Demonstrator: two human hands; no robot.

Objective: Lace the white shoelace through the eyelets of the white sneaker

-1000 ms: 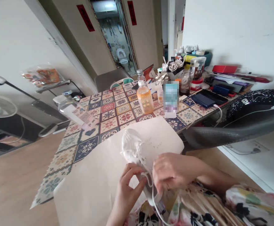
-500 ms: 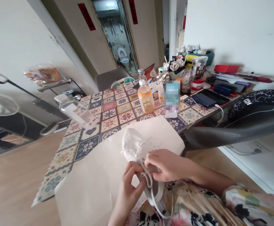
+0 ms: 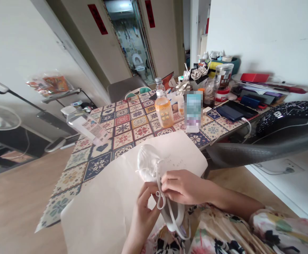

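A white shoe (image 3: 148,164) lies toe-away on a large sheet of pale paper (image 3: 109,197) at the near edge of the table. My left hand (image 3: 145,211) pinches its white lace (image 3: 161,197) from below, fingers closed on a small loop. My right hand (image 3: 183,187) rests over the shoe's opening with fingers curled on the lace and the upper. The lace hangs down toward my lap in a long loop.
The patterned tablecloth (image 3: 122,123) carries an orange juice bottle (image 3: 164,111), a blurred upright phone (image 3: 193,111), a clear bottle lying at the left (image 3: 86,125), jars and clutter at the back right. A dark chair (image 3: 275,134) stands right of the table.
My right hand slid up from the heel toward the shoe's middle and now grips the lace there. The hanging lace loop has shortened and shifted. The left hand stays on the lace.
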